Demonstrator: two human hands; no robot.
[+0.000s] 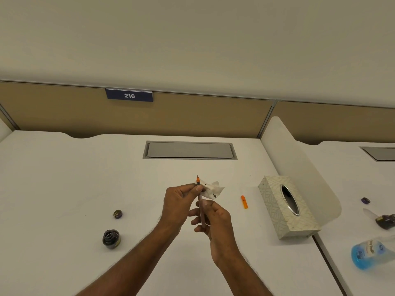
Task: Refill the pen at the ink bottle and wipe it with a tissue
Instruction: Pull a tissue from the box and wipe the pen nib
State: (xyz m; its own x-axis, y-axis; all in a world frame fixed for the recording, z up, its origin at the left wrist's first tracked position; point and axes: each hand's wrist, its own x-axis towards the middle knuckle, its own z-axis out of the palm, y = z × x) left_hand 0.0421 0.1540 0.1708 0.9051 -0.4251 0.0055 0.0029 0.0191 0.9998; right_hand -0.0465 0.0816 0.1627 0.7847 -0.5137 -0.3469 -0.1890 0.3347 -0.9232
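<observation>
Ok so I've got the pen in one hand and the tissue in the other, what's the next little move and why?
Probably draw the tissue up over the nib. The left hand pinches it against the pen just below the bare nib, the right hand steadies the barrel, and ink spots show the wiping is under way.

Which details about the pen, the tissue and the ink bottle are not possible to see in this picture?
Head view only:
- pen: the barrel is partly hidden by the left hand and right hand.
- tissue: partly behind the left hand's fingers.
- ink bottle: ink level too small and dark to judge.
- nib: too small to tell whether clean.
</observation>
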